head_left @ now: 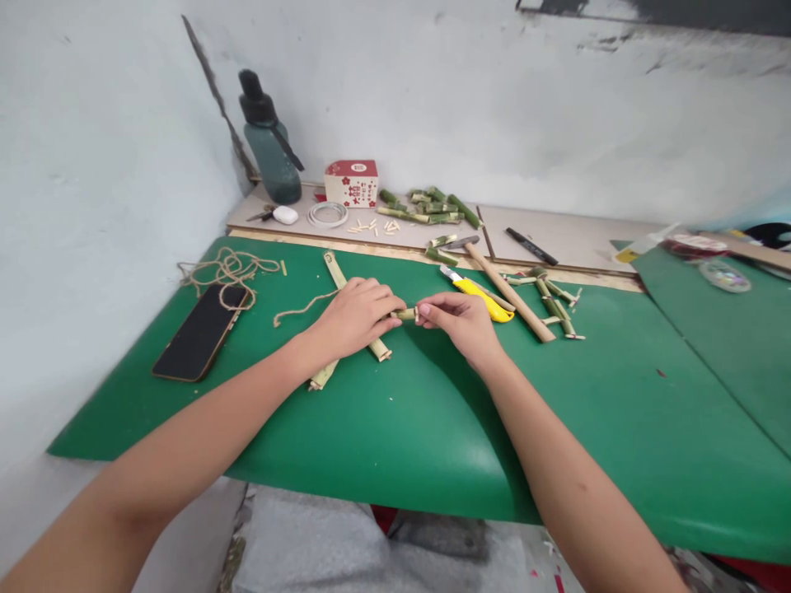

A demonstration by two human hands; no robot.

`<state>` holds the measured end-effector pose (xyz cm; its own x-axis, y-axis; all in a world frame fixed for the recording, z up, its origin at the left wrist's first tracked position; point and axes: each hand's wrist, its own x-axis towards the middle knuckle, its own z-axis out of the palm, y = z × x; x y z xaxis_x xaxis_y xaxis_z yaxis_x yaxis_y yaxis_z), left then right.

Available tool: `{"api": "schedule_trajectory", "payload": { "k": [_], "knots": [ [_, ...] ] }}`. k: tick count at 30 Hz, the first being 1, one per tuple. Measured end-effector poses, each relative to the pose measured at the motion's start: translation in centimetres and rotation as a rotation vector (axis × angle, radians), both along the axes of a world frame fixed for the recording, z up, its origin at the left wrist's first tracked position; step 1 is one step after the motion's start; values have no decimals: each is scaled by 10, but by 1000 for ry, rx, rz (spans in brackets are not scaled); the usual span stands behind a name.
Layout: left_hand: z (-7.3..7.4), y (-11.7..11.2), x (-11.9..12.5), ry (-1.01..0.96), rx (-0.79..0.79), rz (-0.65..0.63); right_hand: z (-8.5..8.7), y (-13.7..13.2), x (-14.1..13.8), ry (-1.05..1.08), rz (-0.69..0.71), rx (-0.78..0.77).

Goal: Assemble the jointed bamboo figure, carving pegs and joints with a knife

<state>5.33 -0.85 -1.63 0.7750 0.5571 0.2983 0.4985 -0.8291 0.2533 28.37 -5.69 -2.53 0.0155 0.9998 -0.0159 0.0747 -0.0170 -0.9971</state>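
My left hand (362,313) is closed around a short bamboo piece (405,314), its fingers covering most of it. At the right end of that piece, my right hand (461,325) pinches with thumb and fingertips; a small pale part shows there, too little to name. Beneath the left hand lie a long split bamboo strip (335,268) and another strip (325,376), set at an angle to each other. How they join is hidden by the hand. A twine end (297,313) runs out to the left from under it. Just right of my right hand lies a yellow utility knife (485,298).
A hammer (512,292) and a jointed bamboo figure (556,305) lie to the right. Leftward are a phone (198,333) and tangled twine (231,268). Behind stand a bottle (272,156), a red-and-white box (352,183), cut bamboo pieces (432,206) and a black marker (531,245).
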Motion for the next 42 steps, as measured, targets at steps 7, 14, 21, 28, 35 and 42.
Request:
{"api": "schedule_trajectory", "payload": {
  "k": [7,14,21,28,35,42],
  "knots": [
    [-2,0,1,-37,8,-23,1,-1,-5,-18,3,-38],
    [9,7,-8,-44,-16,57,2,1,3,-37,30,-42],
    [11,39,-41,70,-77,265,7,0,17,-223,8,-84],
    [-4,45,-34,14,-111,302,8,-1,27,-445,37,-19],
    [-5,47,-35,-22,-129,305,7,-1,39,-599,90,5],
    [-4,44,-34,-41,-155,314,11,-3,37,-642,101,2]
  ]
}}
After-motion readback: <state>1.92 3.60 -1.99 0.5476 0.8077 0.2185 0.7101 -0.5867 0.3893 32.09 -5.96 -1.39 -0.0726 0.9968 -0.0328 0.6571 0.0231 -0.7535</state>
